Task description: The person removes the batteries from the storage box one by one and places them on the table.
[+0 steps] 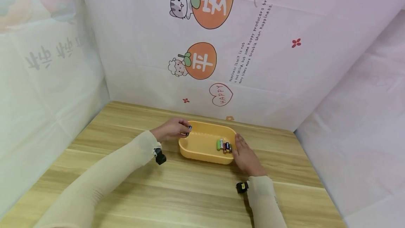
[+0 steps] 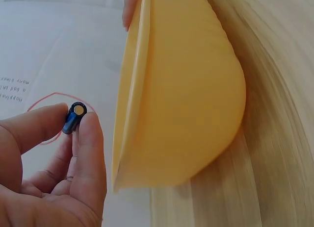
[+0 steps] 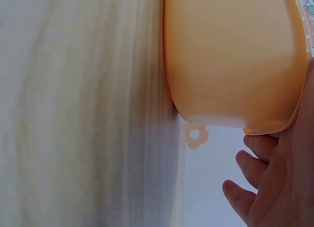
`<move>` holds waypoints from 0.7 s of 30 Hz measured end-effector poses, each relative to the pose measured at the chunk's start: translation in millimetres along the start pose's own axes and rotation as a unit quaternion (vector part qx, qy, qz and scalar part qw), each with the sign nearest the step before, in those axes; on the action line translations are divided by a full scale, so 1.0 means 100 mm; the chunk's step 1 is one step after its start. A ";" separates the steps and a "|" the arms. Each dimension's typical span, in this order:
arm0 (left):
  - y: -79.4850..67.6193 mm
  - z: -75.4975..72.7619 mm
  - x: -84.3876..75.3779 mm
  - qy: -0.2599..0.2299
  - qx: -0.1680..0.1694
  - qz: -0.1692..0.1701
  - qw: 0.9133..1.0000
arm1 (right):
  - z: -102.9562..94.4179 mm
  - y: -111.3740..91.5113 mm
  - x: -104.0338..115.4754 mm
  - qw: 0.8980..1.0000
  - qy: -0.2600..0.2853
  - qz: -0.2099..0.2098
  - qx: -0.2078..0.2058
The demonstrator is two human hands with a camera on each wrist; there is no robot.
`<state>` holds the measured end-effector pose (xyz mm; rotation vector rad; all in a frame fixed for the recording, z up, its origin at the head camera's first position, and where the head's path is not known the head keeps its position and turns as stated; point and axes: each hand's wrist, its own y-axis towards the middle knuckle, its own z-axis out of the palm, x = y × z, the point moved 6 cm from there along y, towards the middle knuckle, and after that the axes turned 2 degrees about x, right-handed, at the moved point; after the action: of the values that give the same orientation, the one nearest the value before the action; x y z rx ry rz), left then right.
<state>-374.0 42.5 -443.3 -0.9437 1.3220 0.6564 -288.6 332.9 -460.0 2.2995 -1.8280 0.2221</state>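
A yellow oval plastic tub (image 1: 202, 156) stands on the wooden table. Several small batteries (image 1: 227, 146) lie in its right end, a green one (image 1: 218, 145) among them. At the tub's left end, my left hand (image 1: 172, 128) pinches a dark blue battery (image 2: 73, 119) between thumb and fingers, near the rim; in the left wrist view its flat metal end faces the camera. My right hand (image 1: 246, 154) touches the tub's right end with its fingers extended at the rim. In the right wrist view the tub wall hides the batteries inside.
The wood-grain table (image 1: 177, 192) reaches back to a white printed sheet (image 1: 142, 62) close behind the tub. More pale sheets hang at the left (image 1: 41, 108) and right (image 1: 357, 133). Each wrist wears a small black camera (image 1: 160, 156).
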 end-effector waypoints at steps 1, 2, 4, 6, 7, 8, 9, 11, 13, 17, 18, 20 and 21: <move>-0.01 -0.03 0.01 0.005 -0.004 0.000 1.000 | 0.00 0.00 0.00 1.000 0.002 0.000 0.000; -0.03 -0.05 0.01 0.008 -0.007 -0.001 1.000 | 0.00 -0.01 -0.01 1.000 0.002 -0.001 -0.001; -0.06 -0.11 0.02 0.013 -0.013 -0.006 1.000 | 0.02 -0.01 -0.02 1.000 0.002 -0.001 -0.002; -0.09 -0.17 0.03 0.013 -0.016 -0.006 1.000 | 0.03 0.00 -0.03 1.000 0.005 -0.002 -0.004; -0.10 -0.20 0.05 0.007 -0.017 -0.008 1.000 | 0.03 0.00 -0.03 1.000 0.006 -0.003 -0.005; -0.12 -0.23 0.05 0.005 -0.019 -0.009 1.000 | 0.03 0.00 -0.04 1.000 0.006 -0.005 -0.008; -0.13 -0.26 0.06 0.004 -0.022 -0.009 1.000 | 0.04 0.01 -0.04 1.000 0.008 -0.006 -0.009; -0.15 -0.32 0.07 0.001 -0.026 -0.007 1.000 | 0.04 0.02 -0.05 1.000 0.005 -0.010 -0.013; -0.17 -0.36 0.09 -0.006 -0.032 -0.010 0.999 | 0.04 0.02 -0.07 1.000 0.001 -0.011 -0.017; -0.21 -0.45 0.12 -0.015 -0.037 -0.010 0.999 | 0.04 0.03 -0.09 1.000 -0.006 -0.009 -0.018; -0.21 -0.47 0.14 -0.018 -0.039 -0.011 0.999 | 0.04 0.03 -0.09 1.000 -0.005 -0.008 -0.018; -0.21 -0.52 0.17 -0.020 -0.041 -0.010 0.999 | 0.04 0.03 -0.09 1.000 -0.005 -0.005 -0.016; -0.22 -0.54 0.19 -0.020 -0.042 -0.010 0.999 | 0.04 0.03 -0.09 1.000 -0.005 -0.004 -0.014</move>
<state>-380.0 -17.1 -456.5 -1.0057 1.2559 0.7167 -293.2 339.9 -465.7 2.2920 -1.8150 0.1836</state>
